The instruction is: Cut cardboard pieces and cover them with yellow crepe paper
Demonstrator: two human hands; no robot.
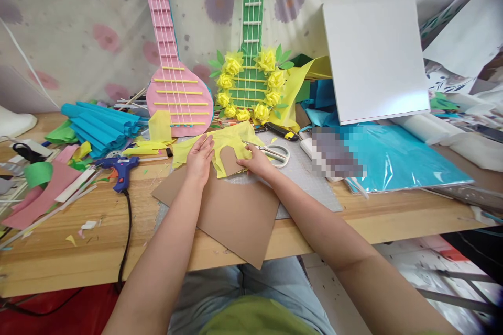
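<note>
Cardboard cutout point(229, 161): on yellow crepe paper point(243, 134), above big brown cardboard sheet point(239, 214)
Pointing: rounded end away from the person, straight edge near
Long axis: roughly fore-aft, far end tipped slightly left
Right grip point(257, 161): narrow pinch, thumb touching cutout's right edge; can't tell if closed on it
Left grip point(199, 158): wide, fingers extended, over the crepe left of cutout
Scissors point(286, 158): just beyond right grip, handles to the right
</note>
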